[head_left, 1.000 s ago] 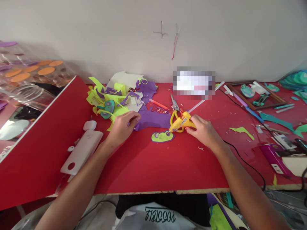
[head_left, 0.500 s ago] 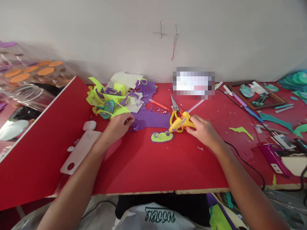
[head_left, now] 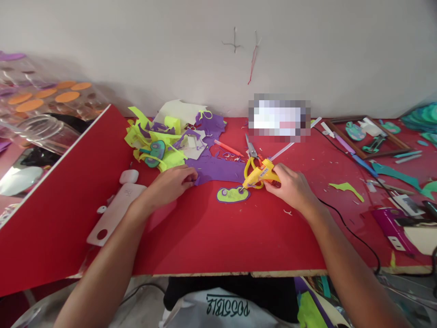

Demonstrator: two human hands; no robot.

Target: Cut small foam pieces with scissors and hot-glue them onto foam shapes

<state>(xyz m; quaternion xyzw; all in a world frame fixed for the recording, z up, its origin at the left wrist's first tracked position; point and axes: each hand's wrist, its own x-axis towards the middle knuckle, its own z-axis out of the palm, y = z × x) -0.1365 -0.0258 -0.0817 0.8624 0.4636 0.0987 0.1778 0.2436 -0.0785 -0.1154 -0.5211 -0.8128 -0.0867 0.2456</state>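
Observation:
My right hand [head_left: 293, 184] is wrapped round the handle of a yellow glue gun [head_left: 261, 174]. The gun's nozzle points down at the right end of a lime-green foam cutout [head_left: 233, 195] with a purple border and two small round spots; it seems to touch the right spot. Left of the cutout, my left hand [head_left: 174, 182] has its fingers curled together at the left end of a purple foam sheet [head_left: 221, 170]. What they pinch, if anything, is hidden. Scissors with yellow handles [head_left: 251, 148] lie behind the glue gun, partly covered by it.
Lime and purple foam scraps [head_left: 160, 136] are heaped at the back left. An orange pen [head_left: 228, 148] lies beyond the purple sheet. A white phone-shaped case [head_left: 118, 216] is by my left forearm. Rightward are a wooden frame [head_left: 389, 149], a black cord [head_left: 355, 230] and a purple power box [head_left: 392, 230].
My left hand has moved slightly right and down, its fingertips now at the purple sheet's end. The glue gun stays over the cutout's right spot. The whole view has shifted a little.

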